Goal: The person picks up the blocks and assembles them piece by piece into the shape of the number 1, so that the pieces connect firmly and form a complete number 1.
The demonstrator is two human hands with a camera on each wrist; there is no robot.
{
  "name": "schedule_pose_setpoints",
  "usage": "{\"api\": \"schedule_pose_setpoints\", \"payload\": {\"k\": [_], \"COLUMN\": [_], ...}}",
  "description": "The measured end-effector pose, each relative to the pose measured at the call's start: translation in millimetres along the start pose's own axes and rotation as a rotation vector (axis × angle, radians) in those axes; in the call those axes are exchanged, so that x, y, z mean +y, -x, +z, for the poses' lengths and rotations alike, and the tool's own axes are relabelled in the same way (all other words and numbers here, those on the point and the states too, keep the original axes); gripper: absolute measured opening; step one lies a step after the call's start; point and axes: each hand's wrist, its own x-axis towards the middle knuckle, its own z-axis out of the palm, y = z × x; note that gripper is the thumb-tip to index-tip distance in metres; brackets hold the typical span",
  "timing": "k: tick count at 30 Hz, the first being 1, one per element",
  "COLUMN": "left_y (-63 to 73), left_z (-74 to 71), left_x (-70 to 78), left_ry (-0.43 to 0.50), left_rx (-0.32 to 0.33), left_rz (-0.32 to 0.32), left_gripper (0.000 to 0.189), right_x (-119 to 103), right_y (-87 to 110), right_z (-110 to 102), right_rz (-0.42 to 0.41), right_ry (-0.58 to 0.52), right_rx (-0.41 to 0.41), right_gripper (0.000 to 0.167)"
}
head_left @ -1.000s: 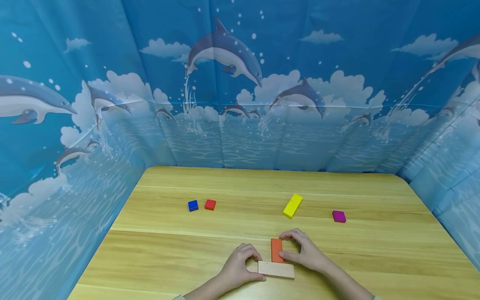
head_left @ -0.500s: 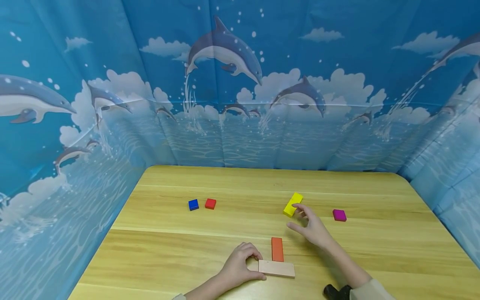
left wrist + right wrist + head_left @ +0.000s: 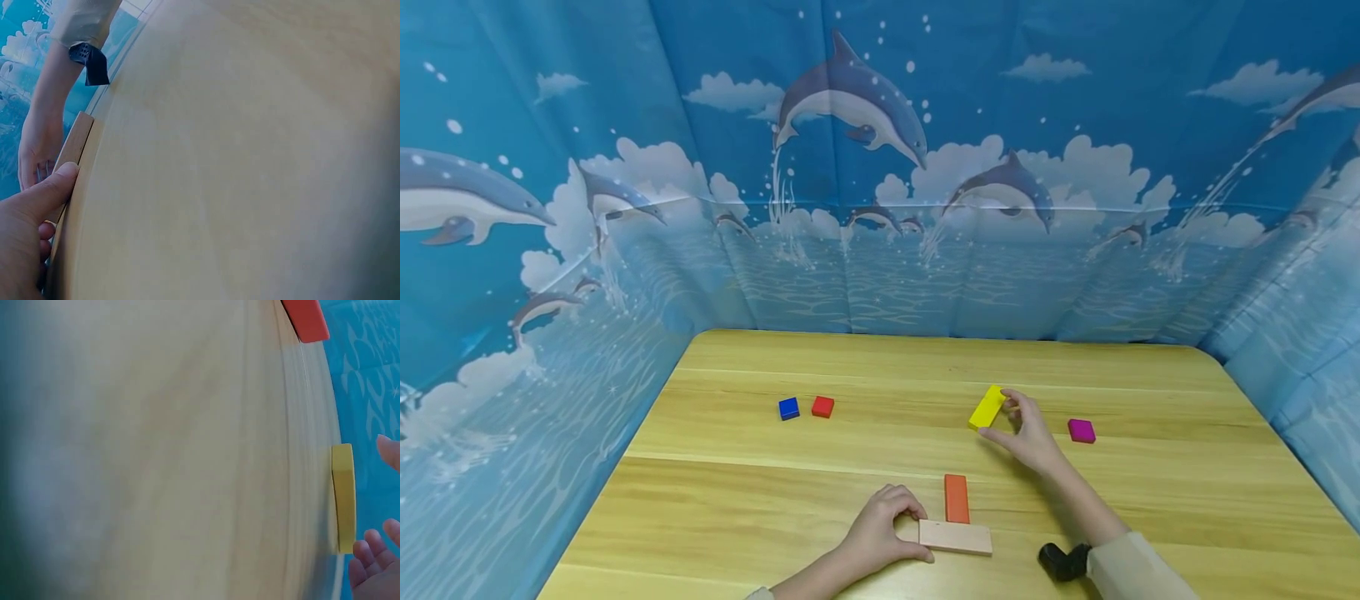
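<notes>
My left hand point(image 3: 874, 533) holds the left end of a plain wooden block point(image 3: 955, 537) between thumb and fingers. In the left wrist view, the thumb lies on that plain block point(image 3: 75, 140). An orange block point(image 3: 957, 498) lies behind it, its near end against or very close to the plain one. Farther back, my right hand point(image 3: 1032, 433) spans a yellow block point(image 3: 987, 407), thumb by its near end and fingers by its far end. The right wrist view shows the thumb and fingers spread just above the yellow block point(image 3: 344, 500), with a gap at the thumb.
A blue block point(image 3: 788, 408) and a red block point(image 3: 823, 407) lie at the back left of the wooden table point(image 3: 737, 492). To the right of my right hand is a magenta block point(image 3: 1082, 431). Dolphin-print curtains point(image 3: 880, 167) surround the table's back and sides.
My right hand has let go of the orange block and moved away from me to the yellow block, spreading around it. The left hand stays on the plain block.
</notes>
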Motion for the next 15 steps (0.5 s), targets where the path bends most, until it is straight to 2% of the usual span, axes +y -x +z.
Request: {"api": "schedule_pose_setpoints", "payload": {"k": [9, 15], "left_y": [0.1, 1.2], "left_z": [-0.1, 0.0], "left_x": [0.6, 0.1], "left_ry": [-0.002, -0.008], "left_rx": [-0.011, -0.007], "left_rz": [-0.002, 0.013], "left_gripper": [0.039, 0.039], "right_x": [9.7, 13.8], "right_y": [-7.3, -9.3], "right_z": [3.6, 6.5], "right_rz": [0.089, 0.103], "right_ry": [-0.023, -0.017], "right_rx": [-0.003, -0.003], "right_gripper": [0.087, 0.09]}}
